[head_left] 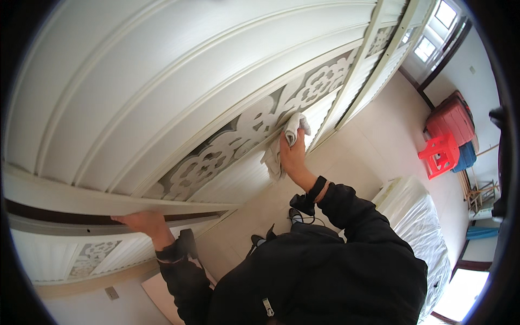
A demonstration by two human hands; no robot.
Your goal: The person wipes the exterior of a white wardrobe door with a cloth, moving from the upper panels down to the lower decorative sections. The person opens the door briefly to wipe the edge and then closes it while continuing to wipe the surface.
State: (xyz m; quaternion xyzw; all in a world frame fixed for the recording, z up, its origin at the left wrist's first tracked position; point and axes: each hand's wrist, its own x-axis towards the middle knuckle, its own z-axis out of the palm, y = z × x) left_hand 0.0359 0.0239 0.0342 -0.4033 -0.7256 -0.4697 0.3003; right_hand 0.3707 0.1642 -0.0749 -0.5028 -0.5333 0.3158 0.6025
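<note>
My right hand (293,153) is closed on a folded whitish cloth (295,126), whose upper part touches the lower edge of a decorative panel (256,124) with a cut-out flower pattern. That panel is set in a white, ribbed wardrobe door (170,81). A loose end of the cloth hangs at the left of the hand. My left hand (142,222) rests at the door's side edge, over the dark gap beside it, with the fingertips partly hidden. Whether it grips the edge, I cannot tell.
Pale tiles (353,154) cover the floor. At the right stand a red plastic stool (440,156), a red suitcase (451,118) and a blue bag (465,157). Behind my right arm is a plastic-covered item (422,227). Another patterned door (95,256) is at lower left.
</note>
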